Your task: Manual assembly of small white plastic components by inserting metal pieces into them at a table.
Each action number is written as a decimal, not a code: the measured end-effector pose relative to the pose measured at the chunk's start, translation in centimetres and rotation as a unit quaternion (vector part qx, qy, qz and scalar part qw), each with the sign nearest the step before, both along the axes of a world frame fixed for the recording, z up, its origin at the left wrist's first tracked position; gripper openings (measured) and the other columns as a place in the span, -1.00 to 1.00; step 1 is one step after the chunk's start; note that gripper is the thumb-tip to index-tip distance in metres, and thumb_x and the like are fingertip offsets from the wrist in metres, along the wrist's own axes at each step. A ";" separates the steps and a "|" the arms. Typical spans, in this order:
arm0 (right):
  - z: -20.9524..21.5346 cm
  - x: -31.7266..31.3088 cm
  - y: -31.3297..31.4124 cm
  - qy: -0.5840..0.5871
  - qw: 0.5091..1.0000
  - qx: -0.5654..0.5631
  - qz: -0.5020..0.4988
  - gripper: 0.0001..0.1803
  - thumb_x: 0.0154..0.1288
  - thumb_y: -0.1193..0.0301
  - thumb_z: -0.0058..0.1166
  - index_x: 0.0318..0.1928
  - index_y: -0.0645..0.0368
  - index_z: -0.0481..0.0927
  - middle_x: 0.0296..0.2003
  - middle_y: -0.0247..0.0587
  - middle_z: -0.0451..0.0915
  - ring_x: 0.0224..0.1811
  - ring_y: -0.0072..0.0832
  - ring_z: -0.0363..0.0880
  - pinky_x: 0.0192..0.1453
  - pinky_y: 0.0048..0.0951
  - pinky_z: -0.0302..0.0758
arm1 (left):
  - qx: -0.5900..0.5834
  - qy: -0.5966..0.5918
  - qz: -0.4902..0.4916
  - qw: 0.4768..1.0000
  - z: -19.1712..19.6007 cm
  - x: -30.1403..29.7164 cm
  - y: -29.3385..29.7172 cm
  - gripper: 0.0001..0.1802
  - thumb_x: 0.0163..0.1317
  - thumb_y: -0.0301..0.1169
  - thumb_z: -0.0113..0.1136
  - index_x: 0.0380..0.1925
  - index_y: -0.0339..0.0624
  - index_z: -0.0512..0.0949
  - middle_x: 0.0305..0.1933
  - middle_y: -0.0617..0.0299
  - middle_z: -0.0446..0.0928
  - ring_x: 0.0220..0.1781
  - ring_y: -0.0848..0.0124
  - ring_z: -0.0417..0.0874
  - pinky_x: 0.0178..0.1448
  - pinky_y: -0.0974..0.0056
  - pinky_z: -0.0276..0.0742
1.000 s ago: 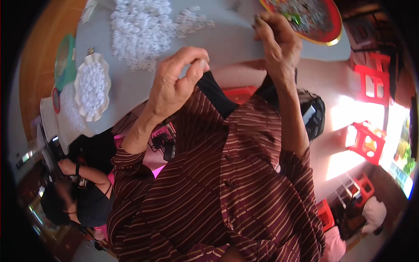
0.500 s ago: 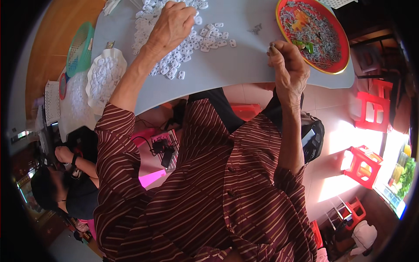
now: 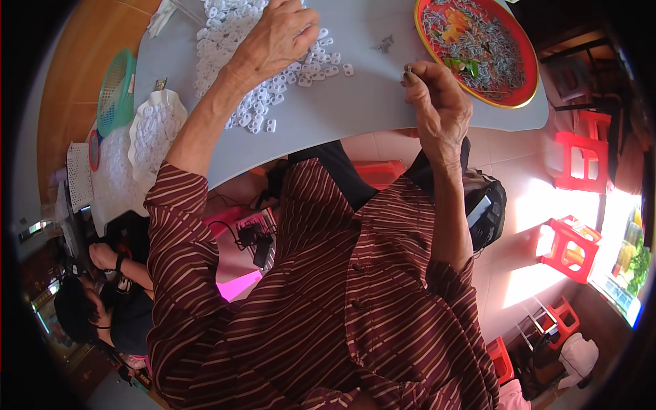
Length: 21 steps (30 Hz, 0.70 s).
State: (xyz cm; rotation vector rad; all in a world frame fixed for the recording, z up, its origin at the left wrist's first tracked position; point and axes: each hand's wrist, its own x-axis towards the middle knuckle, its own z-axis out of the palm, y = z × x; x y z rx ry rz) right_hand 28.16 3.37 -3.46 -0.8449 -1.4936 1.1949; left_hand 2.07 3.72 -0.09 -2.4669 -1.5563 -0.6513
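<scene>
My left hand [image 3: 273,41] is over a spread pile of small white plastic pieces with two holes [image 3: 229,41]. Its fingers curl downward, and their tips are hidden, so anything between them does not show. To the right, my right hand [image 3: 441,99] hovers above the table's front edge with thumb and forefinger pinched together. Whatever that pinch holds is too small to make out. Just beyond it lies a round red tray with a gold rim [image 3: 525,97], filled with grey screws [image 3: 495,58]. A few loose screws [image 3: 385,44] lie on the grey table [image 3: 348,102] between both hands.
At left stand a scalloped white dish [image 3: 179,109] of white pieces and a green mesh basket [image 3: 117,92]. Red plastic stools [image 3: 570,249] are on the floor at right. Another person's hand [image 3: 104,256] shows at lower left. A black bag [image 3: 486,208] sits under the table's right side.
The whole view has shifted slightly, so table and tray appear a little further left and up. Both hands keep nearly the same pose, the left over the white pieces, the right pinched.
</scene>
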 end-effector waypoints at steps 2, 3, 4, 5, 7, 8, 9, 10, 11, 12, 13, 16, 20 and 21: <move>0.2 0.0 -0.1 -0.001 1.000 -0.002 -0.003 -0.82 0.24 0.46 0.17 -0.22 0.31 0.55 -0.45 -0.45 0.51 -0.41 -0.74 0.39 -0.30 -0.71 0.37 | -0.036 0.017 -0.006 0.999 -0.3 0.4 0.6 -0.94 0.11 -0.51 0.12 -0.40 -0.23 0.48 -0.45 0.15 0.37 -0.24 0.17 0.39 -0.04 0.17 0.34; 0.3 0.0 -0.2 -0.001 1.000 -0.004 -0.006 -0.82 0.23 0.46 0.17 -0.22 0.31 0.55 -0.45 -0.44 0.51 -0.41 -0.74 0.39 -0.30 -0.71 0.36 | -0.035 0.016 -0.008 0.999 -0.5 0.3 0.8 -0.94 0.11 -0.51 0.12 -0.40 -0.23 0.48 -0.45 0.15 0.37 -0.24 0.17 0.39 -0.04 0.17 0.34; 0.2 0.0 -0.2 -0.002 1.000 -0.003 -0.007 -0.82 0.23 0.46 0.17 -0.22 0.31 0.55 -0.45 -0.44 0.51 -0.41 -0.74 0.39 -0.30 -0.71 0.36 | -0.053 0.014 0.002 0.998 -0.7 0.2 1.0 -0.93 0.10 -0.50 0.12 -0.41 -0.24 0.47 -0.45 0.15 0.36 -0.22 0.16 0.38 -0.04 0.16 0.34; -0.1 0.0 0.0 0.001 1.000 0.003 -0.002 -0.82 0.23 0.45 0.17 -0.22 0.31 0.55 -0.46 -0.44 0.51 -0.42 -0.74 0.39 -0.31 -0.70 0.37 | -0.072 0.013 0.008 0.997 -0.7 0.3 1.2 -0.92 0.09 -0.49 0.13 -0.42 -0.24 0.46 -0.45 0.14 0.35 -0.21 0.14 0.36 -0.04 0.15 0.34; -0.2 0.0 0.1 0.003 1.000 0.009 -0.001 -0.82 0.23 0.45 0.17 -0.22 0.30 0.55 -0.46 -0.44 0.51 -0.42 -0.74 0.39 -0.31 -0.70 0.37 | -0.048 0.019 -0.004 0.999 -0.7 0.3 1.2 -0.90 0.11 -0.47 0.15 -0.38 -0.25 0.48 -0.45 0.17 0.38 -0.24 0.21 0.40 -0.08 0.21 0.36; -0.2 0.0 0.2 0.002 1.000 0.011 0.000 -0.82 0.23 0.45 0.17 -0.22 0.30 0.55 -0.47 -0.43 0.51 -0.43 -0.73 0.39 -0.32 -0.69 0.37 | -0.024 0.025 -0.012 0.999 -0.4 0.7 1.2 -0.88 0.13 -0.46 0.16 -0.35 -0.25 0.49 -0.45 0.20 0.41 -0.27 0.27 0.43 -0.13 0.26 0.38; -0.2 0.1 0.3 0.000 1.000 0.012 0.000 -0.82 0.23 0.45 0.17 -0.22 0.30 0.55 -0.47 -0.43 0.50 -0.43 -0.73 0.39 -0.32 -0.69 0.37 | -0.024 0.024 -0.019 0.999 -0.5 1.4 1.0 -0.88 0.13 -0.46 0.16 -0.35 -0.25 0.49 -0.45 0.20 0.41 -0.27 0.27 0.43 -0.13 0.26 0.38; -0.2 0.1 0.4 0.008 1.000 0.000 0.010 -0.83 0.23 0.45 0.16 -0.23 0.31 0.54 -0.47 -0.42 0.51 -0.44 -0.72 0.41 -0.31 -0.67 0.39 | -0.063 -0.120 0.005 0.991 -0.6 2.3 0.4 -0.87 0.14 -0.46 0.15 -0.32 -0.26 0.51 -0.44 0.17 0.46 -0.34 0.30 0.48 -0.24 0.29 0.40; -0.2 0.2 0.5 0.007 1.000 0.000 0.002 -0.83 0.23 0.45 0.16 -0.23 0.31 0.54 -0.47 -0.42 0.51 -0.44 -0.72 0.41 -0.31 -0.67 0.39 | -0.104 -0.260 0.027 0.960 -0.5 3.3 -0.3 -0.87 0.16 -0.47 0.15 -0.29 -0.28 0.53 -0.42 0.14 0.52 -0.41 0.33 0.53 -0.35 0.33 0.42; -0.1 0.3 0.5 0.024 1.000 -0.007 0.013 -0.83 0.24 0.46 0.15 -0.23 0.32 0.54 -0.47 -0.42 0.51 -0.42 -0.72 0.43 -0.29 -0.67 0.41 | -0.173 -0.299 0.065 0.936 0.0 4.3 -0.9 -0.85 0.21 -0.44 0.16 -0.26 -0.26 0.55 -0.47 0.24 0.54 -0.48 0.54 0.48 -0.38 0.41 0.41; -0.1 0.4 0.5 0.042 0.999 -0.013 0.024 -0.84 0.24 0.47 0.13 -0.23 0.33 0.53 -0.46 -0.42 0.52 -0.41 -0.72 0.45 -0.28 -0.67 0.42 | -0.176 -0.300 0.057 0.936 -0.2 5.0 -1.2 -0.85 0.21 -0.44 0.16 -0.26 -0.26 0.55 -0.47 0.24 0.54 -0.48 0.54 0.48 -0.38 0.41 0.41; 0.0 -0.1 0.5 0.079 0.996 -0.017 0.035 -0.86 0.25 0.50 0.09 -0.22 0.32 0.52 -0.42 -0.37 0.56 -0.35 -0.68 0.52 -0.22 -0.65 0.45 | -0.275 -0.562 -0.040 0.779 -2.5 6.5 -2.1 -0.79 0.26 -0.42 0.14 -0.15 -0.27 0.56 -0.40 0.33 0.57 -0.42 0.60 0.50 -0.27 0.46 0.48; -0.5 -0.2 0.8 0.095 0.994 0.016 0.042 -0.89 0.26 0.51 0.07 -0.25 0.31 0.51 -0.43 -0.33 0.60 -0.35 -0.64 0.56 -0.21 -0.61 0.48 | -0.293 -0.620 -0.066 0.725 -2.8 8.8 -2.4 -0.78 0.25 -0.46 0.09 -0.14 -0.34 0.54 -0.37 0.27 0.59 -0.34 0.59 0.53 -0.19 0.48 0.47; -0.5 -0.2 0.8 0.097 0.994 0.022 0.055 -0.90 0.25 0.51 0.07 -0.26 0.31 0.51 -0.44 -0.34 0.60 -0.36 -0.63 0.57 -0.21 -0.60 0.49 | -0.294 -0.619 -0.067 0.725 -2.8 9.2 -2.3 -0.78 0.25 -0.46 0.09 -0.14 -0.34 0.54 -0.37 0.27 0.59 -0.34 0.59 0.53 -0.19 0.48 0.47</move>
